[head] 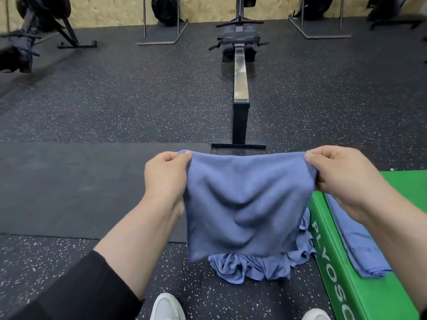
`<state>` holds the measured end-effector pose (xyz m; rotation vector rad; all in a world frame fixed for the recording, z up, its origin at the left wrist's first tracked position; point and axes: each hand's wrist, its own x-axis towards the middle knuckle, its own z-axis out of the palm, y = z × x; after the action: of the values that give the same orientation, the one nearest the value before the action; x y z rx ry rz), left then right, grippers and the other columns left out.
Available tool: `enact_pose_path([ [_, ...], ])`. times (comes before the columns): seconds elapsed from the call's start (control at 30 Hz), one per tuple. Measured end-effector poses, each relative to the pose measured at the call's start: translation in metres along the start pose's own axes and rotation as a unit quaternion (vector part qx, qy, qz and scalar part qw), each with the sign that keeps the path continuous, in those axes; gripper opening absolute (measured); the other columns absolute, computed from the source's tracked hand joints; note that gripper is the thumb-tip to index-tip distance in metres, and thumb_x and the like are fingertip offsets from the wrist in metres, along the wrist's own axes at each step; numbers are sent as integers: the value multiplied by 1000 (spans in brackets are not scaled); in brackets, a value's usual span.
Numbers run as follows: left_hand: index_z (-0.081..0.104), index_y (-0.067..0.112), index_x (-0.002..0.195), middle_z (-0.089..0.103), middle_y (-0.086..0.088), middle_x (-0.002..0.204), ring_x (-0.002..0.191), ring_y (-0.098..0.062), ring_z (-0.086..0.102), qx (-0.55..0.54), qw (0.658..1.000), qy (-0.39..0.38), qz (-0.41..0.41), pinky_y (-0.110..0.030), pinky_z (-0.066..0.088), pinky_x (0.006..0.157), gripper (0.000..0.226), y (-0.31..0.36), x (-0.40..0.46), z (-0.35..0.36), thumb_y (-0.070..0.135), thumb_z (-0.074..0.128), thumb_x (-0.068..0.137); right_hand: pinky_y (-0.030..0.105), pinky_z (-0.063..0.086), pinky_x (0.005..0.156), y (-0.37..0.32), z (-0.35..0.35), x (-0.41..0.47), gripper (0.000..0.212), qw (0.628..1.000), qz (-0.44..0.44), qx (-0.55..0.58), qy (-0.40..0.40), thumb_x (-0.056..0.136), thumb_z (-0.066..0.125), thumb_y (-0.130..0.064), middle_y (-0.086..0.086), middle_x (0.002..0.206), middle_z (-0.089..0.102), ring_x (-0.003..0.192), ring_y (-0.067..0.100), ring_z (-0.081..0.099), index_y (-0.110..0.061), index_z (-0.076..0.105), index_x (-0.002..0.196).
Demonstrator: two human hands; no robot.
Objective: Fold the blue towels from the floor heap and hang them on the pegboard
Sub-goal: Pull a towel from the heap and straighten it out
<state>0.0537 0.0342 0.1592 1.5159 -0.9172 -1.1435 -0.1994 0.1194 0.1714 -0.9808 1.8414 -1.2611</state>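
Item: blue towel point(248, 204), centre of frame, hanging above the floor heap point(258, 266). Left hand point(165, 175) and right hand point(342, 176) each pinch a top corner. Likely light, limp, sagging mid-span; best held at corners or edges. Another towel point(355, 245) lies on the green box point(392, 294), lower right.

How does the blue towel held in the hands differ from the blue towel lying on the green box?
The held towel hangs in the air, pinched at its top corners by the left hand and right hand; the towel on the green box lies flat, untouched. The held towel is spread wide; the towel on the green box is folded into a narrow strip. Both are the same blue.
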Motion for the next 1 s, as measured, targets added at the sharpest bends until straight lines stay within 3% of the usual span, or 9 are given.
enact_pose_path([
  [0.13, 66, 15, 69, 50, 10, 57, 51, -4, 36, 52, 994, -44, 87, -15, 31, 45, 20, 0, -23, 13, 18, 70, 89, 27, 55, 54, -4, 17, -8, 24, 999, 5, 19, -39, 98, 55, -7, 3, 64, 65, 55, 12, 59, -6, 70, 80],
  [0.23, 72, 16, 73, 65, 7, 62, 55, 1, 47, 92, 982, -90, 139, -12, 39, 53, 15, 0, -43, 22, 21, 73, 87, 34, 62, 63, -6, 32, -17, 23, 998, 4, 32, -57, 99, 57, -8, 11, 72, 69, 63, 16, 64, -4, 73, 83],
  [0.37, 75, 21, 75, 72, 3, 71, 61, -4, 56, 125, 968, -145, 160, -23, 49, 63, 11, -5, -63, 33, 25, 76, 86, 36, 63, 72, -11, 47, -27, 22, 995, 4, 71, -71, 99, 57, -8, 17, 86, 76, 77, 23, 72, -7, 75, 87],
  [0.47, 77, 25, 77, 71, 6, 77, 72, -9, 64, 139, 962, -147, 182, -30, 52, 72, 8, -7, -66, 36, 25, 78, 85, 31, 61, 72, -13, 52, -31, 24, 992, 5, 97, -85, 100, 55, -8, 17, 88, 77, 77, 19, 72, -6, 76, 89],
  [0.57, 77, 29, 75, 71, 7, 82, 78, -11, 67, 142, 960, -147, 191, -33, 54, 76, 10, -6, -66, 37, 24, 78, 85, 23, 57, 68, -13, 56, -34, 28, 988, 4, 108, -110, 102, 51, -8, 12, 84, 77, 71, 11, 69, -6, 77, 91],
  [0.7, 70, 43, 66, 70, 9, 82, 78, -9, 67, 147, 956, -153, 200, -28, 52, 73, 29, -6, -66, 36, 23, 77, 86, 25, 59, 75, -11, 60, -35, 31, 982, 11, 125, -143, 104, 46, -8, 3, 80, 77, 72, 8, 69, -5, 76, 99],
  [0.83, 79, 23, 86, 69, 8, 91, 88, -3, 62, 179, 933, -212, 227, -17, 45, 77, 17, -6, -73, 36, 17, 66, 94, 29, 60, 83, -10, 59, -35, 33, 972, 23, 166, -165, 106, 46, -17, 7, 89, 75, 83, 13, 69, 0, 74, 99],
  [0.93, 78, 21, 89, 73, 10, 93, 91, 1, 61, 192, 917, -275, 214, -21, 47, 81, 31, -5, -77, 36, 4, 53, 91, 31, 61, 85, -7, 54, -31, 23, 979, 18, 154, -136, 102, 54, -13, 16, 96, 77, 89, 22, 72, -4, 75, 99],
  [1.0, 77, 20, 89, 76, 8, 92, 91, -5, 68, 158, 937, -267, 160, -28, 54, 88, 36, -5, -74, 36, -1, 48, 89, 45, 60, 91, -4, 50, -26, 21, 986, 24, 124, -106, 98, 56, -3, 20, 95, 76, 89, 29, 70, -5, 77, 97],
])
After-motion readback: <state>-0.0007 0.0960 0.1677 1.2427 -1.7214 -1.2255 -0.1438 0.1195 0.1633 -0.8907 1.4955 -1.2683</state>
